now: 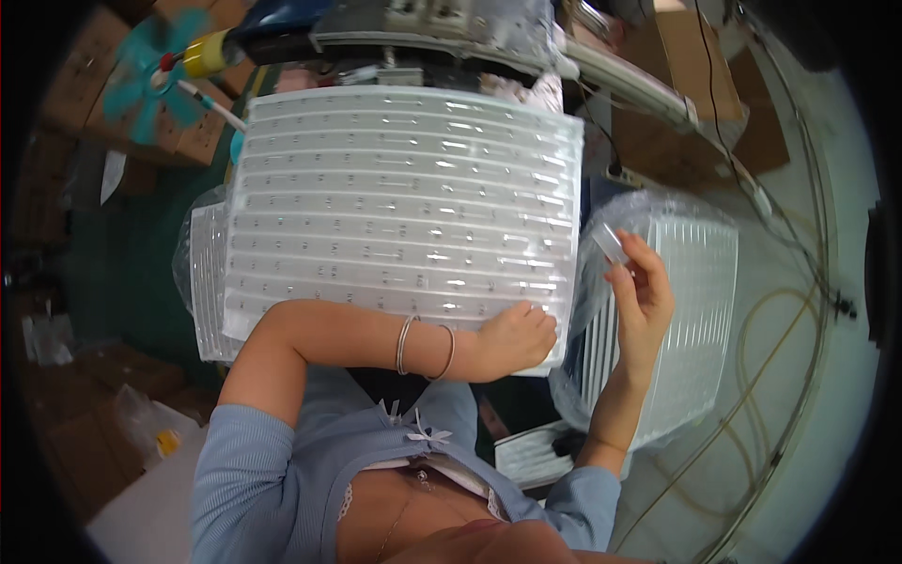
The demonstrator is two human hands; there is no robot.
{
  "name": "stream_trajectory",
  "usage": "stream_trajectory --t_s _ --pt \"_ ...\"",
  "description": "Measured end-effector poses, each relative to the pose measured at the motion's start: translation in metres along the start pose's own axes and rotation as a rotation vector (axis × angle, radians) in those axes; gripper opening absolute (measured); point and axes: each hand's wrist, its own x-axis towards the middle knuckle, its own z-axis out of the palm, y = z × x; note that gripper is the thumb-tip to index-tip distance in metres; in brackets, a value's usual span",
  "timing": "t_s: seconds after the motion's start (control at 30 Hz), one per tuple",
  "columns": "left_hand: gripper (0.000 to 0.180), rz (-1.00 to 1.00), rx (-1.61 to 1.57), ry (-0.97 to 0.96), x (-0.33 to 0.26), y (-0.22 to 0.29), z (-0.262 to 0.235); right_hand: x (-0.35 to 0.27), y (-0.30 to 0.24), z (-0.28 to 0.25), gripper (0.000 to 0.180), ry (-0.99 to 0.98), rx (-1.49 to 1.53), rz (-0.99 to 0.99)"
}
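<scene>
A large white ribbed tray (395, 202) with rows of clear strips and small dark marks lies in front of me. My left arm reaches across its near edge, and my left hand (515, 340) is closed in a fist at the tray's near right corner. Whatever its fingers may hold there is hidden. Raised to the right of the tray, my right hand (643, 301) pinches a small clear, flat rectangular piece (609, 242) between thumb and fingertips.
To the right stands another ribbed tray (700, 310) in clear plastic wrap; a similar tray (209, 273) shows at the left. A machine (442, 33) spans the far side. A teal fan (155, 80) and cartons (70, 85) sit far left. Cables (799, 240) hang at the right.
</scene>
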Motion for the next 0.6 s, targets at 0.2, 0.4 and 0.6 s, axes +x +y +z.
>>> stream_trajectory --t_s 0.2,0.4,0.6 --pt "0.009 0.005 -0.014 0.003 -0.007 0.000 0.006 0.032 -0.010 0.013 0.027 0.151 0.111 -0.087" --pt "0.010 0.000 -0.050 -0.015 -0.005 0.002 0.009 0.094 -0.026 0.057 0.027 0.117 0.065 -0.272" --pt "0.014 -0.009 -0.222 0.024 -0.014 0.000 0.008 0.171 -0.053 0.122 0.028 0.102 -0.141 -0.398"
